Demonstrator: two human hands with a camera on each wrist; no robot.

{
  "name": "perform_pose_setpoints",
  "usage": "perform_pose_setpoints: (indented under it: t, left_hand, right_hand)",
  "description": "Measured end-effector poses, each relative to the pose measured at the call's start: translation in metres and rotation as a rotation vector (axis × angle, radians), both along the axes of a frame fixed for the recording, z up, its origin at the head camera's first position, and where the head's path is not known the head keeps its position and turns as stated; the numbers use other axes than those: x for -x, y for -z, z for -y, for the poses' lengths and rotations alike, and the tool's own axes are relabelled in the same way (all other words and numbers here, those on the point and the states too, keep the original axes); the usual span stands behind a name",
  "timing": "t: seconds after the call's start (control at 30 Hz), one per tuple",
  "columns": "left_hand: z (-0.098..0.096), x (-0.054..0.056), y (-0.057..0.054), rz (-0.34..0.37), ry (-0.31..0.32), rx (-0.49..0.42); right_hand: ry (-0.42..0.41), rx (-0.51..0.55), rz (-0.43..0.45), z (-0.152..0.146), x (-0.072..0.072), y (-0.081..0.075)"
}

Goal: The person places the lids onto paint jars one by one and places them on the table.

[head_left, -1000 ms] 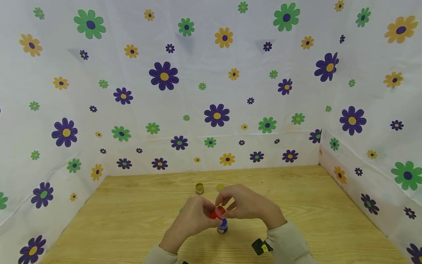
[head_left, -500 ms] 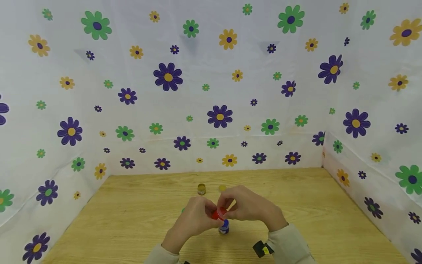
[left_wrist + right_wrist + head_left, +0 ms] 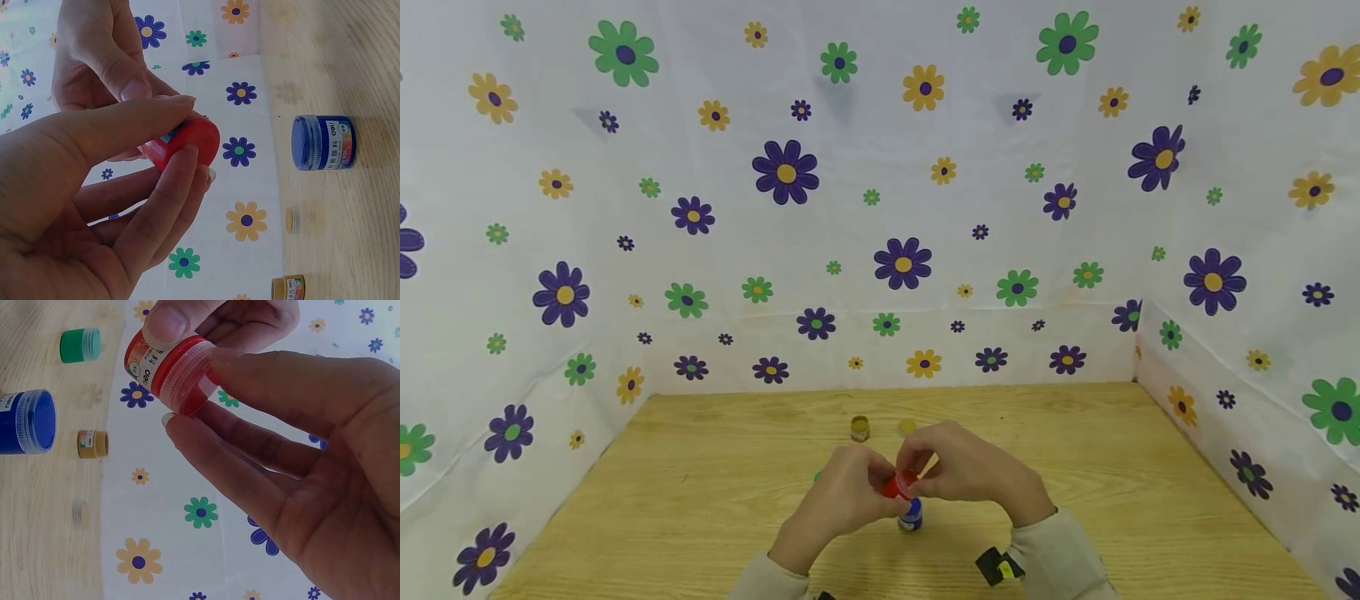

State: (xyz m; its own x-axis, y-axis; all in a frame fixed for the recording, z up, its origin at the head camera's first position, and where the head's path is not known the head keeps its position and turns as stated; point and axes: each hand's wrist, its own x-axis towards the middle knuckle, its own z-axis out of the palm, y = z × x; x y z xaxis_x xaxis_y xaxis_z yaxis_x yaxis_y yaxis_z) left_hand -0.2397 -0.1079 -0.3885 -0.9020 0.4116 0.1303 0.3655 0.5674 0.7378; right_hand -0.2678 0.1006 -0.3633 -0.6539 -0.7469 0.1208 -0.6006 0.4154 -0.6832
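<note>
In front of me, above the table, my left hand (image 3: 842,493) grips a small red paint jar (image 3: 139,349) with a printed label. The jar is tilted, its lid end towards my right hand (image 3: 967,472). Thumb and fingers of the right hand pinch the ridged clear lid (image 3: 182,384), which is on the jar in the right wrist view. Below the hands a blue paint jar (image 3: 340,142) stands upright with its lid on.
On the wooden table (image 3: 700,500), an ochre-yellow jar (image 3: 92,444) stands lidless towards the back. Its loose lid (image 3: 907,427) lies to the right. A lidded green jar (image 3: 76,345) is mostly behind my left hand in the head view. A flowered white cloth (image 3: 850,233) hangs round the back and sides.
The red jar has tipped slightly between my hands. Both hands keep their grip in nearly the same place, while the whole head view has shifted a little.
</note>
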Motion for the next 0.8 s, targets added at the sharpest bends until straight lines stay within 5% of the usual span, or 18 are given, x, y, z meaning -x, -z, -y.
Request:
perform_pose_setpoints:
  t: [0.8]
  left_hand:
    - [0.0005, -0.0018, -0.0022, -0.022, -0.006, 0.017]
  right_hand:
    - [0.03, -0.046, -0.07, 0.0012, 0.0012, 0.0017]
